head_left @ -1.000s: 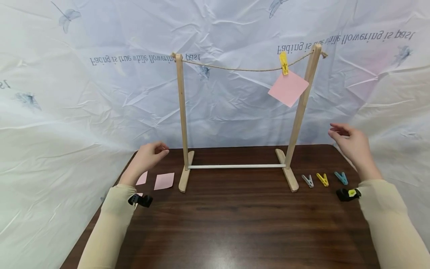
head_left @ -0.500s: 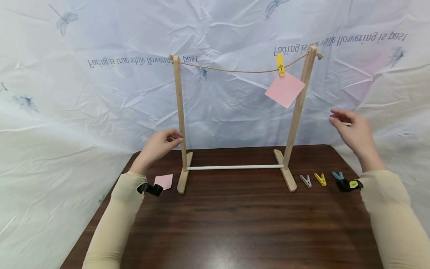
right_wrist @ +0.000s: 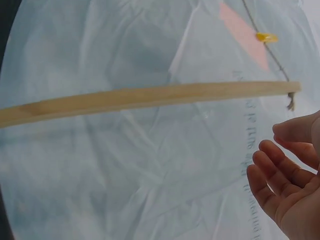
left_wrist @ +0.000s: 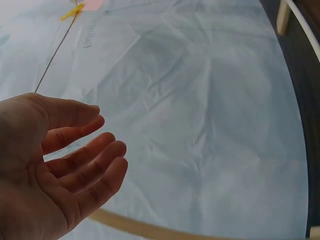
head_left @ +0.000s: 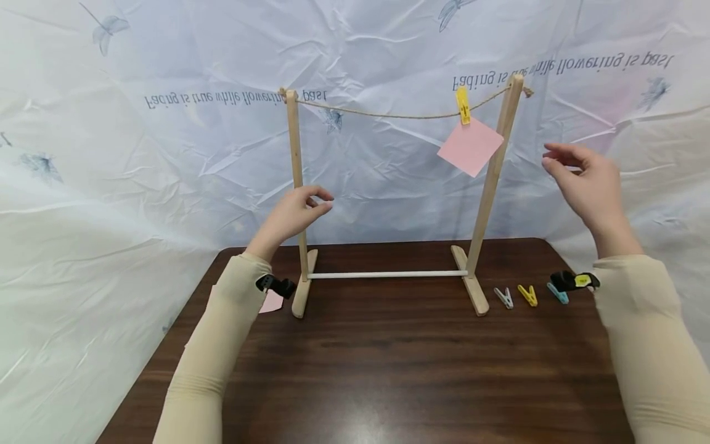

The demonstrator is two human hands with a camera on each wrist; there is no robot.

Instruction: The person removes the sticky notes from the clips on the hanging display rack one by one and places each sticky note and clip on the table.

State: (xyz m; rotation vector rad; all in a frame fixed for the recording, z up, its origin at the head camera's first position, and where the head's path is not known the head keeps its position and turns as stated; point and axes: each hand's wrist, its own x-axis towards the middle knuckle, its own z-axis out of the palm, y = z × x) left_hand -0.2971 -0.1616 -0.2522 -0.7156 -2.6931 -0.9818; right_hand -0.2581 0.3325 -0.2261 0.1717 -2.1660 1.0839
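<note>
My left hand [head_left: 296, 213] is raised in front of the left post of the wooden stand [head_left: 296, 148], fingers loosely curved and holding nothing. In the left wrist view its thumb and fingers [left_wrist: 100, 182] are apart from everything. To the right of the right post hovers my right hand [head_left: 590, 185], relaxed, with nothing between its fingers. A pink paper square [head_left: 470, 147] hangs by one corner from the twine [head_left: 388, 115], clipped by a yellow clothespin [head_left: 463, 105]. Another pink paper [head_left: 272, 301] lies on the table, partly hidden by my left wrist.
On the table [head_left: 377, 351], right of the stand, lie a white clothespin [head_left: 504, 298], a yellow clothespin [head_left: 528, 295] and a blue clothespin [head_left: 558, 293]. A white rod [head_left: 388, 275] joins the stand's feet. A printed white sheet [head_left: 383, 185] hangs behind.
My left hand has risen and moved right, from beside the left post to in front of it. My right hand has risen. The hanging paper and clothespins stay in place.
</note>
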